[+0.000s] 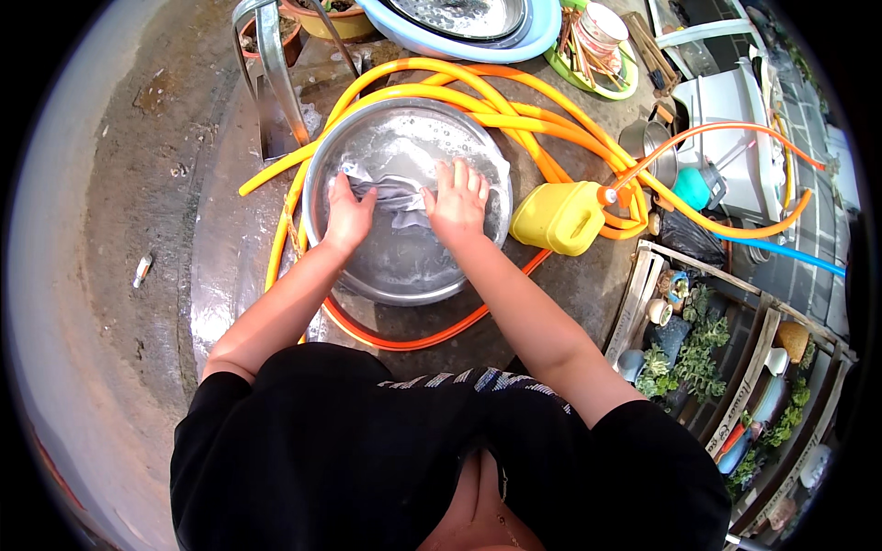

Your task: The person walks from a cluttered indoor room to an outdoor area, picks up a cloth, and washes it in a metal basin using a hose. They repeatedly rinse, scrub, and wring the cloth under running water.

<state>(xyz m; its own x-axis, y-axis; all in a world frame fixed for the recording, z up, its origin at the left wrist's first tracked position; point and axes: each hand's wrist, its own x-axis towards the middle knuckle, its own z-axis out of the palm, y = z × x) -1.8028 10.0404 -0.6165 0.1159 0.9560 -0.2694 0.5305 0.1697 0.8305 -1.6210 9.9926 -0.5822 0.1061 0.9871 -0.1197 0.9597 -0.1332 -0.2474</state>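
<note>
Black short-sleeved shirt (367, 450) of the wearer is nearest my camera, with both bare forearms reaching forward from it to the round metal basin (400, 266), which I take as landmark.

Inside the basin: grey cloth (397, 195), bunched lengthwise, lying between the two hands. Left hand (349, 219) at the cloth's left end, thumb and fingers parted; from my feed I cannot tell whether they grip it. Right hand (457, 207) at the cloth's right end, fingers extended and spread, thumb nearest the fabric. Hands well apart from each other. Pale streaks on the basin floor; suds or glare, cannot tell.

Around the basin: yellow hose (404, 64) looped along its far side; orange-red hose (413, 345) curving past its near side. Yellow jug (556, 220) just right of it. Beyond it, a pale blue tub (548, 32); rightward and nearer the wearer, a wooden planter (749, 386) with greenery.
</note>
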